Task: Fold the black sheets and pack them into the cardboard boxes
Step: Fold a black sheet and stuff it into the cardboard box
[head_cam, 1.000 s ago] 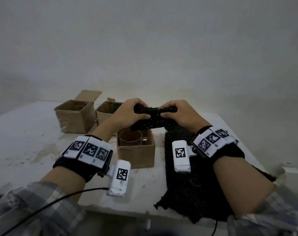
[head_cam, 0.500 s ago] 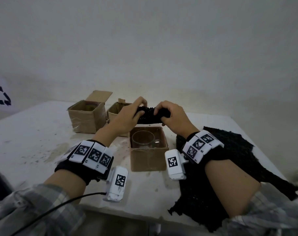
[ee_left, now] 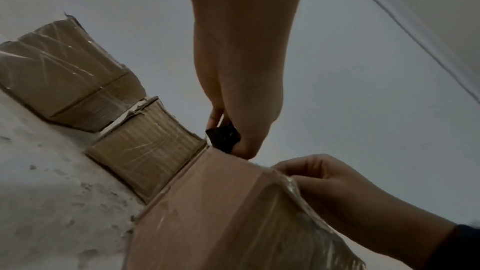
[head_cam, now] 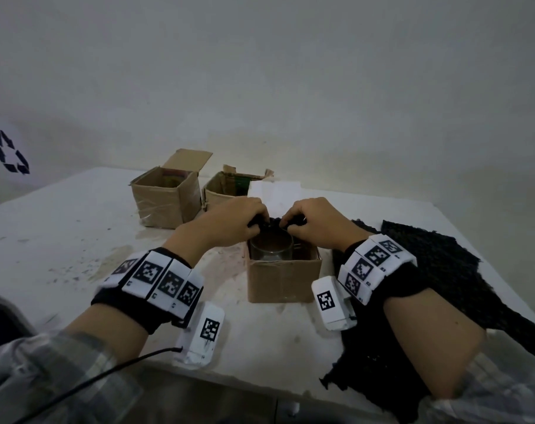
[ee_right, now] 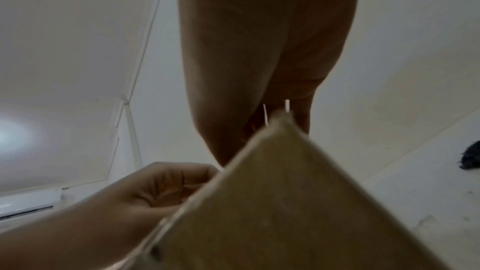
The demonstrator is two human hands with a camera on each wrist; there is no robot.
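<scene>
Left hand point(head_cam: 229, 220) and right hand point(head_cam: 316, 221) both pinching folded black sheet point(head_cam: 271, 223) over nearest cardboard box point(head_cam: 283, 278), near table's point(head_cam: 61, 240) front edge.

matt brown cardboard box point(head_cam: 283, 278), clear glossy glass cup point(head_cam: 271, 250), rough black sheet point(head_cam: 450, 270).

White, stained tabletop point(head_cam: 61, 240), speckled with dark flecks. Plain pale wall point(head_cam: 290, 87) behind. Black recycling symbol point(head_cam: 10, 152) at far left. Clear glass cup point(head_cam: 271, 247) standing upright. White wall-mounted unit point(ee_right: 28, 202) low at left in right wrist view.
</scene>
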